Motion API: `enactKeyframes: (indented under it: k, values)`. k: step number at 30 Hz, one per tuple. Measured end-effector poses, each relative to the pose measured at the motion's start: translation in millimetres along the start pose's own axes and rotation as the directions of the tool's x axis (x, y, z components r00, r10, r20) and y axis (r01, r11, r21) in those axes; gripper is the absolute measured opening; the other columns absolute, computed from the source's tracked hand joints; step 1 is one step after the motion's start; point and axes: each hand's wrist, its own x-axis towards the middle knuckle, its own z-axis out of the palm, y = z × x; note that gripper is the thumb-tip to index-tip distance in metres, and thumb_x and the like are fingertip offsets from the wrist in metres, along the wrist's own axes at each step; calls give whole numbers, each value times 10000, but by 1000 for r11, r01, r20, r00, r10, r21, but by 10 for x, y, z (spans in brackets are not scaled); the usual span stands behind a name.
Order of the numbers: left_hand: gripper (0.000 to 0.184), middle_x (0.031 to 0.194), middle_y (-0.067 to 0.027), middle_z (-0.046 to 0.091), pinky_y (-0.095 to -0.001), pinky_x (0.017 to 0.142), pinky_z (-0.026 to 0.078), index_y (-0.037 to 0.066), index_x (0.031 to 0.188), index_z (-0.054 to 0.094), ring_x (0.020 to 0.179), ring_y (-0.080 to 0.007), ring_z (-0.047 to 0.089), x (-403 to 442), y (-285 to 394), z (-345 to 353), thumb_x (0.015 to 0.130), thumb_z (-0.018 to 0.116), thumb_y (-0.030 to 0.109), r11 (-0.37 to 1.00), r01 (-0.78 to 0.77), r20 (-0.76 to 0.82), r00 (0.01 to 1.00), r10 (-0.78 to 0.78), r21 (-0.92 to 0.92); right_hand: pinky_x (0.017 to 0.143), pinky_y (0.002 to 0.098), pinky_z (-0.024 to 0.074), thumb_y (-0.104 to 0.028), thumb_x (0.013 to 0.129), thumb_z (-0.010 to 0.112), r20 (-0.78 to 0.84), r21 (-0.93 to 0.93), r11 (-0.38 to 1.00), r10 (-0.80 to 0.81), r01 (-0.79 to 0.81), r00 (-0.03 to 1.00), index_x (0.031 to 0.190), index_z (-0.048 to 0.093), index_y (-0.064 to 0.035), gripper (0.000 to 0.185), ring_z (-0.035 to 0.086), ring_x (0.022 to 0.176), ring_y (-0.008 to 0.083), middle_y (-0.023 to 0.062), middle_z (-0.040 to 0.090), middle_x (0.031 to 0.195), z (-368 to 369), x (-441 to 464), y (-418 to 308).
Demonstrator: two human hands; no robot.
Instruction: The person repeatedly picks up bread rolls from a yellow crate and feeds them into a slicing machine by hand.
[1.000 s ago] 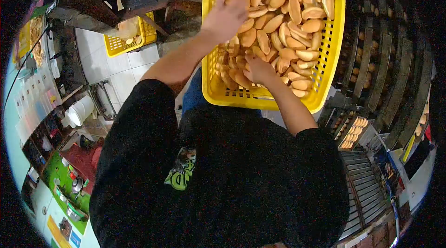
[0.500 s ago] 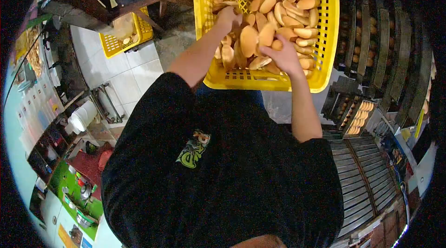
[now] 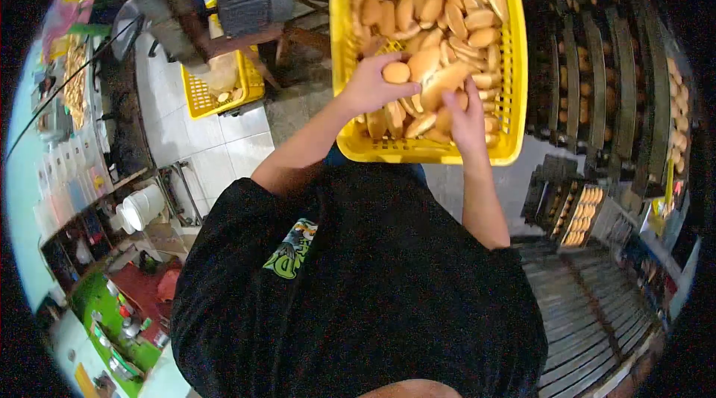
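Observation:
A large yellow plastic basket [image 3: 429,154] with slotted sides stands in front of me, heaped with golden-brown oblong bread rolls [image 3: 455,19]. My left hand [image 3: 370,86] is over the basket's near left part. Its fingers and thumb close around a bread roll [image 3: 397,72] whose rounded end faces me. To its right, my right hand [image 3: 467,116] grips another bread roll [image 3: 445,86], held tilted against more rolls between the two hands. Some fingertips of both hands are hidden by bread.
At left, a smaller yellow basket [image 3: 195,93] with a bag and a few rolls sits near a dark table [image 3: 242,41]. Dark racks [image 3: 613,62] with rolls line the right side. A tray of rolls [image 3: 583,216] stands below them. A white bucket [image 3: 143,208] is at left.
My left hand has come up from deep among the rolls toward the right and now grips a roll. My right hand has moved slightly lower, still on bread. The camera view has shifted.

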Motion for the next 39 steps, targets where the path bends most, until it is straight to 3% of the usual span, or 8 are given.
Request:
enactKeyframes:
  k: [4, 7, 12, 16, 20, 31, 36, 39]
  values:
    - [486, 872, -53, 642, -284, 746, 505, -17, 1071, 608, 805, -116, 584, -170, -71, -348, 715, 786, 262, 985, -140, -55, 988, 146, 99, 946, 306, 419, -186, 796, 729, 49, 260, 945, 192, -198, 980, 1285, 439, 72, 625, 526, 1090, 204, 144, 540, 1213, 238, -28, -14]
    - [448, 805, -65, 646, -285, 728, 506, -16, 1027, 624, 755, -112, 592, -368, 116, -702, 693, 774, 242, 975, -108, -115, 985, 132, 193, 953, 329, 413, -124, 776, 718, 105, -100, 992, -63, 74, 992, 1251, 467, 31, 559, 531, 1068, 217, 131, 546, 1178, 449, -76, -4]
    - [432, 899, -58, 657, -253, 722, 506, -19, 1078, 606, 787, -107, 615, -548, -31, -1531, 722, 774, 158, 979, -98, -345, 938, 31, -176, 961, 351, 415, -39, 698, 717, 315, -29, 910, -384, 413, 868, 1170, 513, -13, 514, 524, 1062, 206, 112, 557, 1102, 1323, -63, -453]
    - [462, 917, -32, 637, -247, 731, 492, -19, 1083, 605, 806, -97, 588, -1024, 170, -2585, 694, 800, 136, 943, -48, -393, 915, -91, -329, 1053, 390, 318, -143, 768, 712, 25, -13, 902, -432, 433, 901, 1224, 502, -9, 519, 449, 1189, 234, 104, 522, 1218, 2253, 323, -865]
    - [471, 943, -31, 629, -243, 762, 487, -18, 1102, 594, 843, -94, 585, -1349, 351, -3476, 702, 799, 123, 953, -265, -553, 821, 144, -146, 885, 315, 464, -141, 823, 699, -111, 201, 822, -521, 532, 847, 1156, 538, -9, 392, 563, 1015, 188, 96, 571, 1127, 3422, 775, -2018]
    - [558, 1026, -90, 632, -261, 806, 505, -23, 1167, 539, 917, -141, 616, -658, 1079, -4556, 683, 807, 54, 718, -594, -472, 547, 691, 362, 735, 259, 501, -189, 796, 743, 241, -332, 451, -809, 829, 536, 1075, 605, -58, 338, 625, 785, 140, 68, 651, 933, 4195, 1335, -2488]
    - [485, 1019, -85, 641, -273, 815, 505, 5, 1122, 576, 956, -142, 612, -442, 1071, -4496, 696, 800, 68, 730, -676, -487, 607, 628, 100, 780, 292, 492, -282, 818, 676, 692, -582, 389, -226, 715, 686, 1098, 614, -100, 340, 632, 844, 186, 96, 659, 951, 4043, 1225, -2624]
    - [436, 985, -76, 642, -301, 810, 501, 33, 1092, 596, 949, -157, 622, -365, 957, -4593, 709, 784, 126, 653, -610, -181, 653, 735, 450, 780, 300, 484, -247, 842, 609, 522, 97, 808, -538, 581, 662, 1038, 544, -24, 304, 624, 859, 217, 137, 649, 950, 3982, 1503, -2579]
